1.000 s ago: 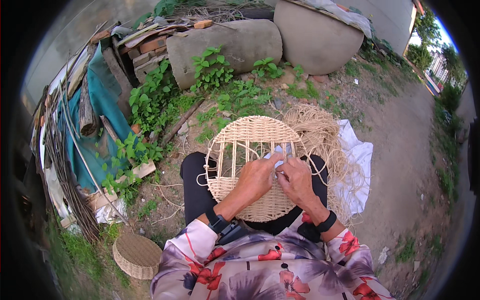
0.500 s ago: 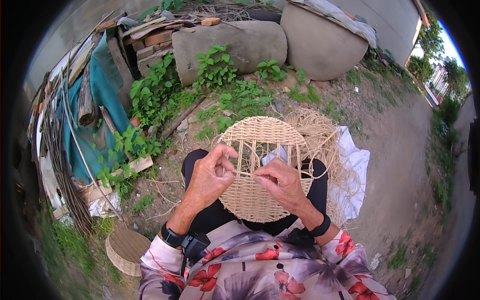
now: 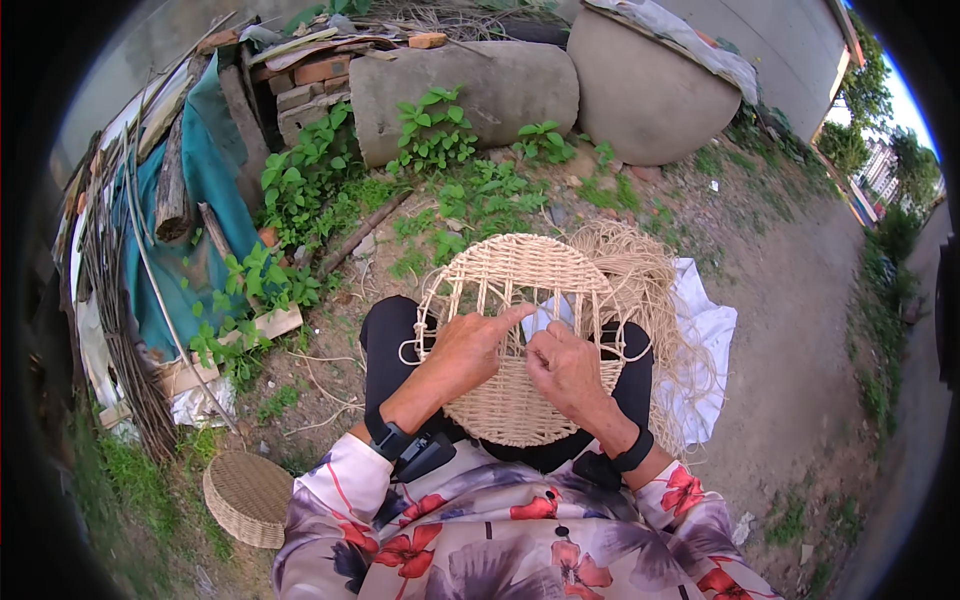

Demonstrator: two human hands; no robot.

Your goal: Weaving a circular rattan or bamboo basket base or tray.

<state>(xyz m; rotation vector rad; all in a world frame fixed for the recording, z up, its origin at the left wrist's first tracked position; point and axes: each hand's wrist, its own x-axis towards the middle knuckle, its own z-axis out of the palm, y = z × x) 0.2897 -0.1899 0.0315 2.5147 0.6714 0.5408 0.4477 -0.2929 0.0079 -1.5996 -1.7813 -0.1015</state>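
On my lap rests a round woven straw piece (image 3: 525, 415), tan, with dense weave at both ends and a band of open upright cords across its middle. My left hand (image 3: 468, 348) lies over the left part of that gap, index finger stretched to the right toward my other hand; its remaining fingers are mostly hidden beneath. My right hand (image 3: 566, 368) is closed at the gap's lower edge, fingers curled in a pinch on the straw cord, whose gripped part is hidden. Loose cord loops (image 3: 408, 352) stand out from the piece's left side, with another at its right edge.
A tangled heap of straw cord (image 3: 640, 270) lies beyond the piece, beside a white cloth (image 3: 700, 350). A round woven item (image 3: 248, 497) sits on the ground at lower left. Farther off are leafy plants, a concrete cylinder (image 3: 465, 100), a large clay vat (image 3: 655, 95) and stacked sticks.
My left hand has moved right and lower over the weave, its index finger now extended. My right hand has shifted slightly right and curled tighter. A cord loop now shows at the left.
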